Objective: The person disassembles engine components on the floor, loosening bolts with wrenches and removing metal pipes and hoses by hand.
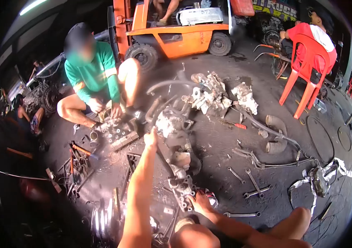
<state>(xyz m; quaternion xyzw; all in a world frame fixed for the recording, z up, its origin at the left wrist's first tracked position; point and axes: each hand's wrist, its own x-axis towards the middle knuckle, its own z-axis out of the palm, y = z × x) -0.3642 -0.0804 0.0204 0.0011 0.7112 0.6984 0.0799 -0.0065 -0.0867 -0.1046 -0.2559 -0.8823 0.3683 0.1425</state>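
My left hand (151,139) reaches forward, its fingers wrapped round a dark hose (164,162) beside a greasy engine part (167,123). Close to my knees, my right hand (201,203) grips the near end of a long metal engine part with round holes (180,191). Its fingertips are partly hidden against the metal. Just beyond that hand lies a small red and white item (211,199), too blurred to name.
A person in a green shirt (89,76) squats at another engine part (116,128). Wrenches (253,182), a screwdriver (239,125) and curved hoses (281,134) lie at right. An orange forklift (180,41) and a red chair (310,62) with a seated person stand behind.
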